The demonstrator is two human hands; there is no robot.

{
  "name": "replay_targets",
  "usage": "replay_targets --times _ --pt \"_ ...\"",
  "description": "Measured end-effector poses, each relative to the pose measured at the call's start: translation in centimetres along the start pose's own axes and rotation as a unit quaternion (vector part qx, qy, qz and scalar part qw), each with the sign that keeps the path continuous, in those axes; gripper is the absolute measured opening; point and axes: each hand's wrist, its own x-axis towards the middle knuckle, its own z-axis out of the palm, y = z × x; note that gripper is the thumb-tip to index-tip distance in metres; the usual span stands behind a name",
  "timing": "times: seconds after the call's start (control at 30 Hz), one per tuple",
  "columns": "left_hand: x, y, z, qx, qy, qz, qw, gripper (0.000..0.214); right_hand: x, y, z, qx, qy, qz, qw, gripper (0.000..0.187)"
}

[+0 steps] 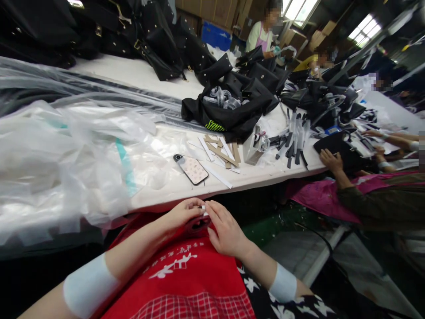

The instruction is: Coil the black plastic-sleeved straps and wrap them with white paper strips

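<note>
Over the red apron point(212, 283), the left hand point(181, 217) and right hand point(229, 230) meet in front of the bench point(257, 174), with a small white piece point(204, 210) between their fingertips. The left fingers are closed on it; the right fingertips touch it, the thumb apart below, and whether they pinch it I cannot tell. Just beyond, on the bench, lies a phone point(194, 170), with plastic sheets point(66, 168) to its left and white and brown strips point(221, 150) to its right. Further right are black straps point(294, 137), and a co-worker's hand point(333, 163) rests on a black panel point(345, 148). Behind the strips sits a black sack point(229, 117) with green lettering; beyond it, black bags point(162, 44) line the bench, with a blue crate point(215, 36) and a person in a pink apron point(262, 40) farther back.
</note>
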Motion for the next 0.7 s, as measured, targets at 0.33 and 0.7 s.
replay_targets --times 0.33,0.7 --pt "0.7 -2.0 0.0 0.067 -0.026 0.047 0.996 0.046 5.5 16.9 -11.6 0.002 0.413 0.267 0.871 0.031" --pt "0.9 -4.8 0.4 0.044 -0.033 0.051 0.997 0.053 11.0 24.3 -12.6 0.172 0.409 0.358 0.822 0.028"
